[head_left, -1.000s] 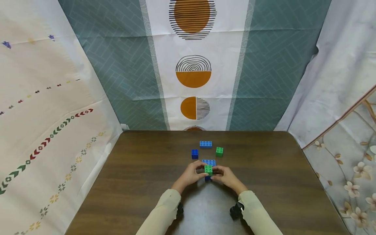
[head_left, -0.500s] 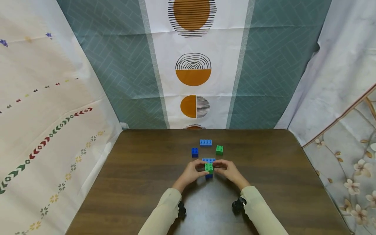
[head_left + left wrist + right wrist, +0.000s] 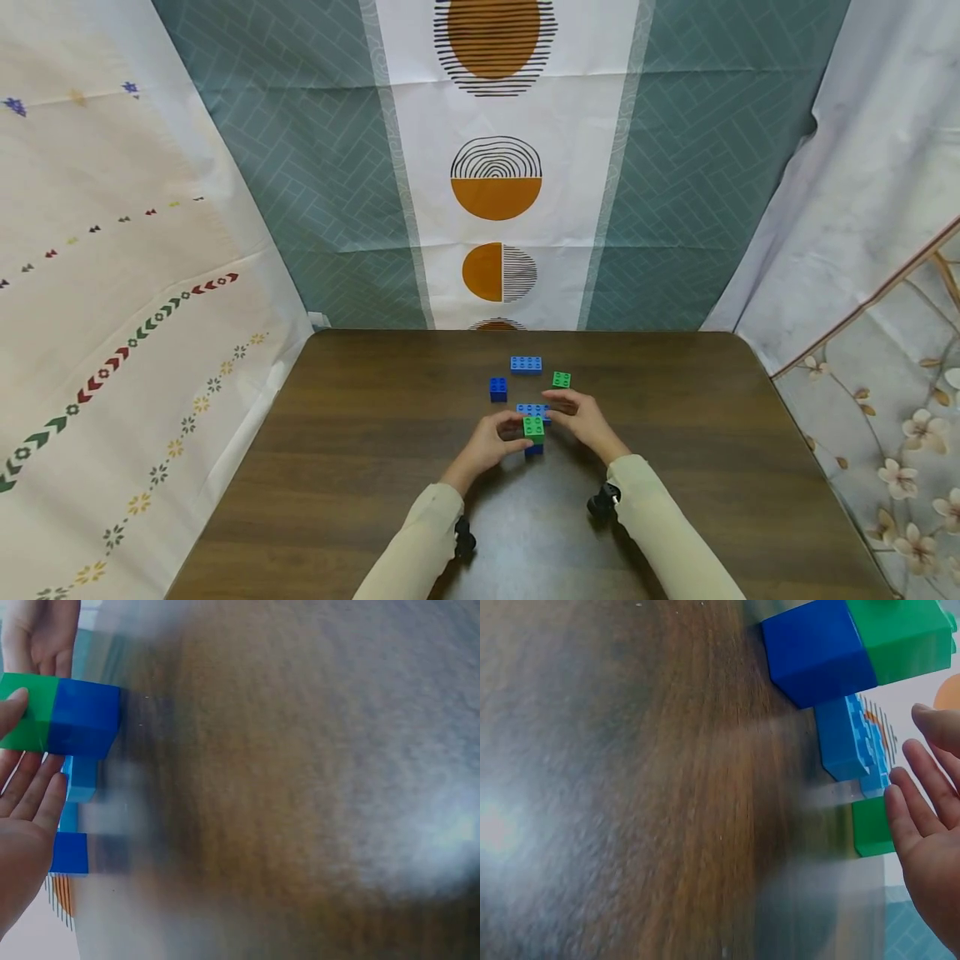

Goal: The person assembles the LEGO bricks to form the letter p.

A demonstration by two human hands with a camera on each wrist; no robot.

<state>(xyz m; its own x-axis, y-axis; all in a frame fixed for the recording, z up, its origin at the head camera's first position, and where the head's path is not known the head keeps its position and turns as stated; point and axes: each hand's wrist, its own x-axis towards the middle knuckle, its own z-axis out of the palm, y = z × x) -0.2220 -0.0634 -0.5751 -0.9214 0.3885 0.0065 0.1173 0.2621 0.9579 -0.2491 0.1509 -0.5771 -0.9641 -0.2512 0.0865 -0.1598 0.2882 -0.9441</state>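
- Right hand (image 3: 587,421) has moved off the stack since half a second ago, toward the rear of the table (image 3: 375,417); left hand (image 3: 483,447) and stack hold about the same place.
- Left hand: thumb and fingers pinch the front green block (image 3: 533,429) from either side.
- Front green block sits squarely on top of a dark blue block (image 3: 86,716), the pair upright, nearest the person of all the blocks.
- Right hand: fingers spread and loosely bent, gripping nothing; fingertips near the rear green block (image 3: 561,380), contact cannot be told from where I stand.
- Just behind the stack: one long light blue block (image 3: 532,411), studs up.
- Farther back: a small dark blue block (image 3: 498,389) to the left, another long light blue block (image 3: 526,365) rearmost.
- Pale sleeves (image 3: 420,533) on both arms; patterned cloth (image 3: 495,200) hangs beyond the table.
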